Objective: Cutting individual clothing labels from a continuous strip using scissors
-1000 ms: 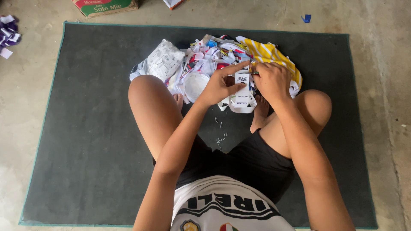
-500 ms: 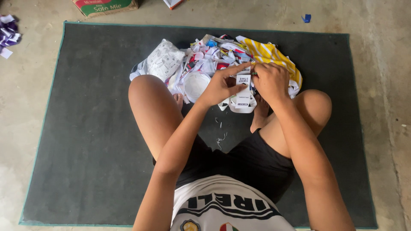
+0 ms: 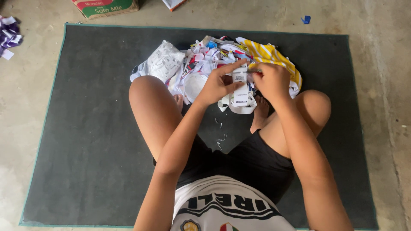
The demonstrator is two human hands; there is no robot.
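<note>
White label strip (image 3: 240, 92): it is hanging between the two hands, above the person's crossed feet and just near of the scrap heap; its lower end is looping down toward the mat.
Left hand (image 3: 218, 85): its grip is pinching the strip on the left side, thumb lying across the printed face, fingers closing behind it.
Right hand (image 3: 272, 79): its grip is closing on the strip's upper right edge; something thin and reddish is showing at the fingertips, too small to tell what.
Doing it well: by my judgement, the hands are working best while staying close together with the strip pulled taut between them, so the loose loop is not twisting or slipping out.
Scrap heap (image 3: 201, 64): white and printed cuttings are piling just far of the hands, touching the left knee's side.
Yellow striped cloth (image 3: 269, 55): it is lying on the heap's right end, just beyond the right hand.
Dark mat (image 3: 85, 128): it is carrying the person and the heap; wide bare stretches are lying left and right of the knees, so elbows are having room to swing.
Edges: the mat's far edge is running just behind the heap, with concrete floor (image 3: 385, 85) beyond.
Cardboard box (image 3: 105, 6): it is sitting far left, off the mat, well apart.
Purple scraps (image 3: 8, 36): they are lying at the far left edge.
</note>
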